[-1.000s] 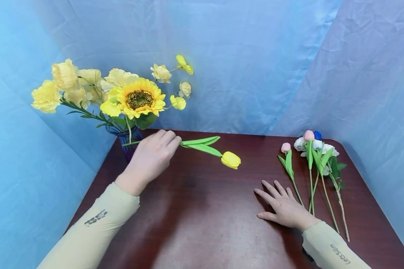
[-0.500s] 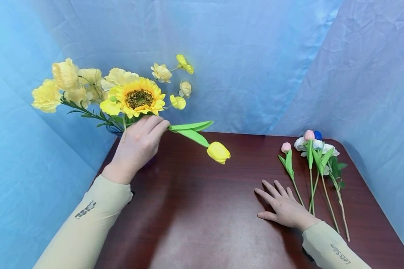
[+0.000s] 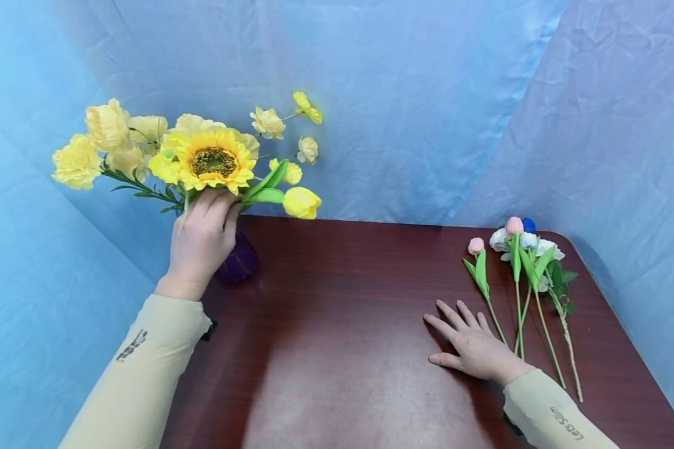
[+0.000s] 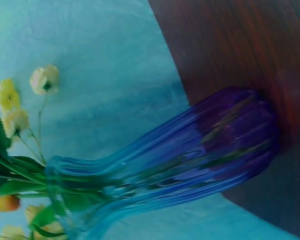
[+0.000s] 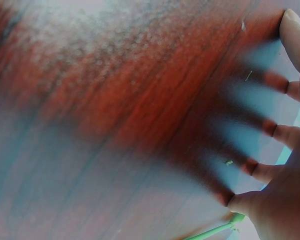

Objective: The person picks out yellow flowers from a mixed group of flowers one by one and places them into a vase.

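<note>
My left hand point(image 3: 202, 234) grips the yellow tulip point(image 3: 302, 203) by its stem at the mouth of the vase, just under the sunflower point(image 3: 214, 162). The tulip leans to the right, its green leaves beside my fingers; its lower stem is hidden behind the hand. The ribbed blue-purple glass vase point(image 4: 175, 155) stands upright on the table, with several stems inside. Pale yellow flowers point(image 3: 108, 125) fan out from it to the left and right. My right hand point(image 3: 477, 349) rests on the table with fingers spread, holding nothing, near the loose stems.
On the right of the dark wooden table point(image 3: 359, 280) lie a pink tulip point(image 3: 476, 246), another pink tulip point(image 3: 515, 226), white flowers point(image 3: 549, 248) and a blue bloom point(image 3: 528, 225). A blue cloth point(image 3: 382, 112) hangs behind and around the table.
My left hand has carried the yellow tulip left and up to the vase mouth, turning its bloom upward. The sunflower has shifted slightly left. My right hand has stayed still.
</note>
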### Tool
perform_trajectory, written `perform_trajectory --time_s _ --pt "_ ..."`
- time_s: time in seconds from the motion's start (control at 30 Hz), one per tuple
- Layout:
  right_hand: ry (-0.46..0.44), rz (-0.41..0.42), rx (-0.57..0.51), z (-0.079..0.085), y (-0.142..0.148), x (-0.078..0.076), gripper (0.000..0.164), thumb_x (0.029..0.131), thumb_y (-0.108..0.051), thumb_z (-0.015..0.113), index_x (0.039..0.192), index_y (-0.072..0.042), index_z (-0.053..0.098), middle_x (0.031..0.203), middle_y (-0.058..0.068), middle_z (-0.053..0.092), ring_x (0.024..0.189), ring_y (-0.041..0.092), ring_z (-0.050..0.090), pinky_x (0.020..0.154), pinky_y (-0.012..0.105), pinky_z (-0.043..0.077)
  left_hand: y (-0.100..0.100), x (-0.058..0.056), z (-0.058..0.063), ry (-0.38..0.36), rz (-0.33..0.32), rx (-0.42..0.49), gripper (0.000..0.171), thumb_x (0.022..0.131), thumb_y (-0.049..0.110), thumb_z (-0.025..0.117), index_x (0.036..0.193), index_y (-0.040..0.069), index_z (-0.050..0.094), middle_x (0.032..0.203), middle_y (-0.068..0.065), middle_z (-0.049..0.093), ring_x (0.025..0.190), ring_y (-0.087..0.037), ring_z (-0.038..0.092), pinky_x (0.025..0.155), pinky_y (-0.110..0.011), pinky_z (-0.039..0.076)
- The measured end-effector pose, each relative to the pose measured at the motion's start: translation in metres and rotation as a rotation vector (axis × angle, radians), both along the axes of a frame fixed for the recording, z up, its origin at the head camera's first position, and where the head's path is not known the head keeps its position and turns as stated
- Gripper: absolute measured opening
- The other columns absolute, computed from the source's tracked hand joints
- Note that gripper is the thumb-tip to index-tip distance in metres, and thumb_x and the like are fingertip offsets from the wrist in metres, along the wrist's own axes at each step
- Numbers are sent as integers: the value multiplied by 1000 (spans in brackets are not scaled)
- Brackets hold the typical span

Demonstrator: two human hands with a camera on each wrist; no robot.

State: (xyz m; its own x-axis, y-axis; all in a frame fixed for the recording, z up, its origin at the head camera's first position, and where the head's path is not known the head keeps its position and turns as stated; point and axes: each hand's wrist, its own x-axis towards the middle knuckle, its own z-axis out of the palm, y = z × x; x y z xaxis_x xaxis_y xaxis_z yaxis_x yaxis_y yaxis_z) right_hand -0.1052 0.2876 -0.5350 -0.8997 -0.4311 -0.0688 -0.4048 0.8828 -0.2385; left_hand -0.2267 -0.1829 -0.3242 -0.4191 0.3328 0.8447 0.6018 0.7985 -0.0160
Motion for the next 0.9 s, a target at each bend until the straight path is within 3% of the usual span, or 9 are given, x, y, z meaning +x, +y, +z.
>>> perform_trajectory --time_s 0.27,0.43,0.57,0.7,0.9 --pt "-9 -6 -3 1 -1 -1 76 87 -66 54 149 -26 34 157 15 22 138 50 15 98 78 19 -19 -5 -22 -78 105 136 11 93 7 62 98 -4 64 91 -21 64 76 -38 60 64 -55 51" --pt "-5 2 -8 1 -1 0 76 87 -64 55 149 -26 34 156 16 22 138 50 15 98 78 19 -33 -6 -36 -147 172 208 10 92 4 61 96 -4 64 88 -23 64 77 -39 59 75 -57 48" --pt "-5 0 -7 1 -1 0 76 87 -65 55 149 -26 34 157 16 22 138 50 15 98 78 19 -42 -7 -45 -253 233 289 13 94 9 60 97 0 68 89 -20 66 90 -38 53 91 -58 35" --pt "-11 -5 -18 2 0 -1 76 87 -65 55 149 -26 35 157 15 22 138 49 14 98 77 19 -46 -6 -48 -368 288 328 19 97 20 59 99 3 69 96 -16 66 105 -35 44 98 -59 25" --pt "-19 -40 -26 5 0 1 75 86 -64 57 148 -26 37 156 14 25 137 49 19 98 76 22 -43 1 -55 -388 262 342 18 94 12 61 107 2 67 122 -15 55 118 -37 36 95 -58 26"
